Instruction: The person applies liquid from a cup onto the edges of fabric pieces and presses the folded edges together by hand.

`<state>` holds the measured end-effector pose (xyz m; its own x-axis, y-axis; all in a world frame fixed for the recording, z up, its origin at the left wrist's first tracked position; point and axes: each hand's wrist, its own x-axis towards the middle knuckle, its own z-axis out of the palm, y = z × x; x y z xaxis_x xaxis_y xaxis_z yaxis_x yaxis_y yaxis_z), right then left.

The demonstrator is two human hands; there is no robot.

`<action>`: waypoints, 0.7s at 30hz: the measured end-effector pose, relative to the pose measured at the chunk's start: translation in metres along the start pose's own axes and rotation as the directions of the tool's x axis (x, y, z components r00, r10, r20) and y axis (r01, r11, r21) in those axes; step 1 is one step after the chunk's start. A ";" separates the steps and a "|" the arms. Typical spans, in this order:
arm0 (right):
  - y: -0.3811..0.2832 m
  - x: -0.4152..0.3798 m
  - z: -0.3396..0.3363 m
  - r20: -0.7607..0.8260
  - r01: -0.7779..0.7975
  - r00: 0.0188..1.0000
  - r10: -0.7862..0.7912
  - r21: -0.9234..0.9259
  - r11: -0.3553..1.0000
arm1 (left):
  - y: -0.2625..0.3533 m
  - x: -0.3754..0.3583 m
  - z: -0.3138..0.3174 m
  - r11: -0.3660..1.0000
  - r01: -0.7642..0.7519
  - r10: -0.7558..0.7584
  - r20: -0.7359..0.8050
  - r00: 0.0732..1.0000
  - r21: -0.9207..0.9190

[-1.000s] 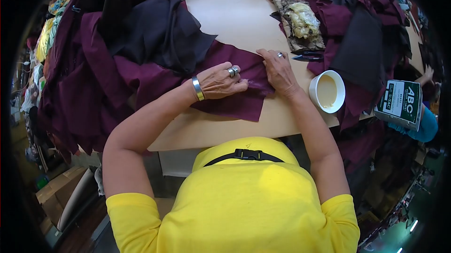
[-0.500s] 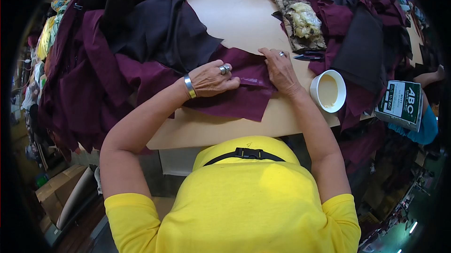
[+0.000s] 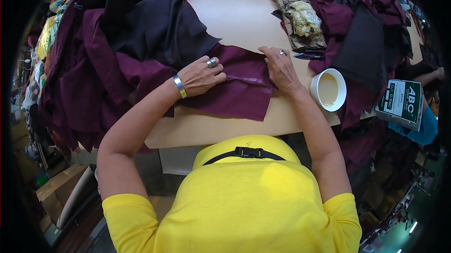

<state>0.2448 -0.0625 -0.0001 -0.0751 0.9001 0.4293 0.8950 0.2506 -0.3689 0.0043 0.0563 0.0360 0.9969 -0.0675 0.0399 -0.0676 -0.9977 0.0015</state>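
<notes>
A maroon fabric piece [image 3: 235, 98] lies near the table's front edge, with a whitish wet-looking streak [image 3: 242, 79] running across it. My left hand [image 3: 199, 75] rests on this piece at the streak's left end. Its fingers are curled and pressed together; whatever they may hold is hidden. At the fabric's right edge, my right hand [image 3: 281, 71] bends its fingers onto the cloth and grips it there. Just right of my right forearm stands a white bowl [image 3: 329, 88] of cream-coloured liquid.
Maroon and black fabric is heaped at left [image 3: 145, 27] and right [image 3: 359, 46]. A stained pad with a clear, yellowish lump [image 3: 304, 18] lies behind the bowl, near dark-handled snips [image 3: 309, 55]. A green-white ABC box [image 3: 399, 104] sits at the right edge. Another person's arm [image 3: 430, 77] shows beyond it.
My left hand has slid to the left along the fabric, and more of the whitish streak shows. My right hand has stayed at the right edge.
</notes>
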 end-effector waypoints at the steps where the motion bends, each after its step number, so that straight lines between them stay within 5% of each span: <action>1: -0.001 0.000 0.000 -0.002 -0.003 1.000 0.003 0.001 1.000 | -0.001 -0.001 0.000 1.000 -0.002 0.002 -0.039 0.999 0.011; 21: -0.002 0.000 -0.001 0.007 -0.010 1.000 0.010 -0.008 1.000 | -0.010 -0.020 -0.003 0.998 0.052 -0.051 0.030 0.998 -0.024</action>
<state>0.2437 -0.0629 0.0016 -0.0690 0.9050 0.4197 0.8991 0.2387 -0.3669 -0.0155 0.0677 0.0382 0.9998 -0.0168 0.0095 -0.0170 -0.9995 0.0277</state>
